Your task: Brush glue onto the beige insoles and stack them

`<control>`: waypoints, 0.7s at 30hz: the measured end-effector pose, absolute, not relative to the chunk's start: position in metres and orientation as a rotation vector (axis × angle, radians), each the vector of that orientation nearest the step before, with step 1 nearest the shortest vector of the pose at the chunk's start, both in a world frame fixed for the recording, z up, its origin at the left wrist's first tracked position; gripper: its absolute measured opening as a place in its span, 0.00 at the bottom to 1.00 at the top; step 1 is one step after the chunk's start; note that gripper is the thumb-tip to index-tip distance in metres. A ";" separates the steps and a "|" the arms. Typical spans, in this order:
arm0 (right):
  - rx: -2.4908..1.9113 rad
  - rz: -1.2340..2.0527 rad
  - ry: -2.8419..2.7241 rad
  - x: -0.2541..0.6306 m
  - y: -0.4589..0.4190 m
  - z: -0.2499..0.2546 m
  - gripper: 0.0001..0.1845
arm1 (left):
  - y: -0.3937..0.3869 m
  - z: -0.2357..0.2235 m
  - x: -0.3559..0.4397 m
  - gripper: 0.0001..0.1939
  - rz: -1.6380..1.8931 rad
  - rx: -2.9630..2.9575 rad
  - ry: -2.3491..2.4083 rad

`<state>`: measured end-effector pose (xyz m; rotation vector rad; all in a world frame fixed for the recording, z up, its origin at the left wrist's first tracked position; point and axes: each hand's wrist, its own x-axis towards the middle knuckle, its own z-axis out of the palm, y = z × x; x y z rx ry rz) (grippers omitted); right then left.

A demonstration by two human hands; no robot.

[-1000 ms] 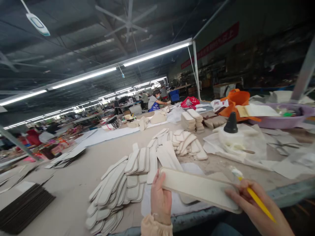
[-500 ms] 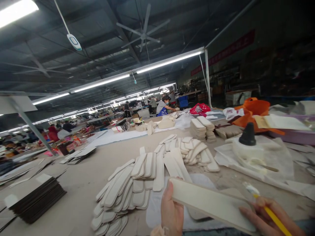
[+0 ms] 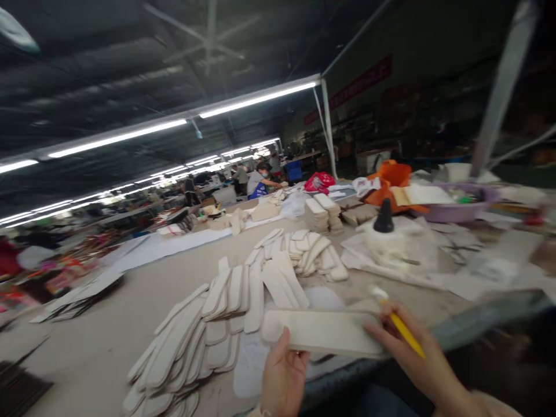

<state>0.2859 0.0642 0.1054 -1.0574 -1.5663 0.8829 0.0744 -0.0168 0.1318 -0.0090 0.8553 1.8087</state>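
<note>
My left hand (image 3: 284,370) grips a long cream panel (image 3: 325,329) with rounded corners, thumb on top and fingers beneath, near its lower left edge. The panel lies almost level above the table's front edge. In my right hand (image 3: 406,333) is a yellow-handled brush (image 3: 407,334) with a white-coated tip, pointing up and left. Fingers of that same hand also touch the panel's right end. Left of the panel, overlapping rows of similar cream pieces (image 3: 186,341) are fanned over the table. More such pieces (image 3: 315,252) lie in a heap behind.
A white container with a black cone (image 3: 384,223) stands on plastic sheeting at the right, scissors (image 3: 460,249) beyond it. A purple basin (image 3: 460,213) and orange bag (image 3: 391,179) sit farther back. Dark stacked sheets (image 3: 21,388) lie at the left. A co-worker (image 3: 260,182) is across the table.
The view swung one way and then back. The panel has turned closer to level, and my left hand has shifted from its left end to its lower edge. My right hand keeps the brush.
</note>
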 end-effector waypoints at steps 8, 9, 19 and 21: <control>-0.998 1.073 -1.525 0.271 0.058 0.113 0.13 | -0.030 0.100 0.062 0.19 1.748 0.128 1.002; -1.007 1.070 -1.527 0.271 0.057 0.111 0.13 | -0.031 0.101 0.062 0.19 1.752 0.108 1.010; -1.095 0.958 -1.668 0.274 0.058 0.092 0.15 | -0.043 0.109 0.074 0.12 1.800 -0.072 0.954; -1.121 0.919 -1.615 0.274 0.062 0.083 0.17 | -0.043 0.108 0.075 0.10 1.828 -0.059 0.924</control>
